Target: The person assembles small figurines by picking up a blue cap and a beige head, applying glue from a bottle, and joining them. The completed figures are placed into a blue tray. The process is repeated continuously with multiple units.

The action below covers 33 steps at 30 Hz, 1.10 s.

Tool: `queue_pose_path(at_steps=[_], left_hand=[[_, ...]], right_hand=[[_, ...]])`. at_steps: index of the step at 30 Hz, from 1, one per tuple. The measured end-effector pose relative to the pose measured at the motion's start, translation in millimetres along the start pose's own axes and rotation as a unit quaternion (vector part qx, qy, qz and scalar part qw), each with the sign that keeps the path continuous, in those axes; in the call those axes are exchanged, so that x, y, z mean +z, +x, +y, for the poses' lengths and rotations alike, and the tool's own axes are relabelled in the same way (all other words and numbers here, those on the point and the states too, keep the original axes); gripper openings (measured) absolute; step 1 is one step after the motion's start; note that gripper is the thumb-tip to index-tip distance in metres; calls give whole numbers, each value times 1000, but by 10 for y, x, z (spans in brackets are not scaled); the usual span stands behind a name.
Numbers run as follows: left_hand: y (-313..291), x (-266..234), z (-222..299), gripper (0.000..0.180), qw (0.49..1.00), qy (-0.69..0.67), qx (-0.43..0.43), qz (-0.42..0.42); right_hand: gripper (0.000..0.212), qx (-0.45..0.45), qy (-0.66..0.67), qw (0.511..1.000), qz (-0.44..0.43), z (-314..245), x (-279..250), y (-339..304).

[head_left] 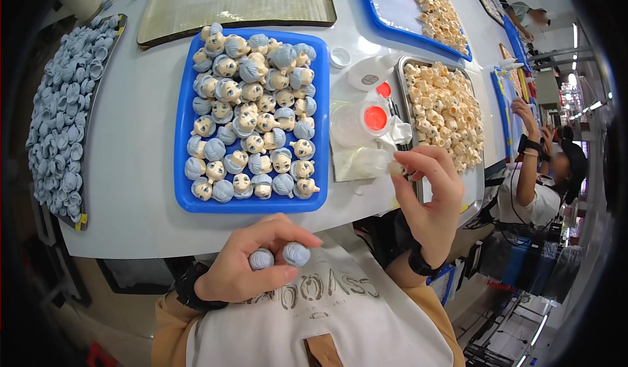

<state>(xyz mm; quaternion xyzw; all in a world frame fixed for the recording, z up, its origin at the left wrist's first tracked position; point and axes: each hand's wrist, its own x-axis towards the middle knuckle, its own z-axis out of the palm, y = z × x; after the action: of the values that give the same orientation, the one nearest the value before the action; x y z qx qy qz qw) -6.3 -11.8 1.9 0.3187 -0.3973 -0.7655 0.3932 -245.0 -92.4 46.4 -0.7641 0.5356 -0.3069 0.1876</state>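
My left hand (252, 259) is closed in front of my apron. It cradles two rounded blue-grey doll hair pieces (261, 258), one near the palm and one by the fingertips; their undersides are hidden. Over the table's front right edge, my right hand (432, 193) pinches a small pale piece (396, 168) between thumb and forefinger. That piece is beside the end of a translucent bottle (367, 162); I cannot tell whether they touch. Left of it, a blue tray (252, 205) holds many doll heads (281, 162) with painted faces and blue-grey hair.
Blue-grey hair pieces fill a long tray (65, 118) at the far left. Cream face parts (445, 108) crowd a metal tray on the right. Two bottles with red parts (375, 118) stand between the trays. Another person (543, 177) works at the right.
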Motion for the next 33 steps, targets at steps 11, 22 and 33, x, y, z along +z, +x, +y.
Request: queue_pose_path(at_steps=[11,22,33], left_hand=[[-13,90,-19,35,997,-77,-28,-18],[-8,62,58,31,999,0,-44,-14],[8,105,-30,35,998,-35,10,52]], right_hand=[[26,-26,-34,999,-30,55,66,30],[24,-22,-35,999,-32,83,69,11],[23,-2,-24,1000,-8,117,58,-64]])
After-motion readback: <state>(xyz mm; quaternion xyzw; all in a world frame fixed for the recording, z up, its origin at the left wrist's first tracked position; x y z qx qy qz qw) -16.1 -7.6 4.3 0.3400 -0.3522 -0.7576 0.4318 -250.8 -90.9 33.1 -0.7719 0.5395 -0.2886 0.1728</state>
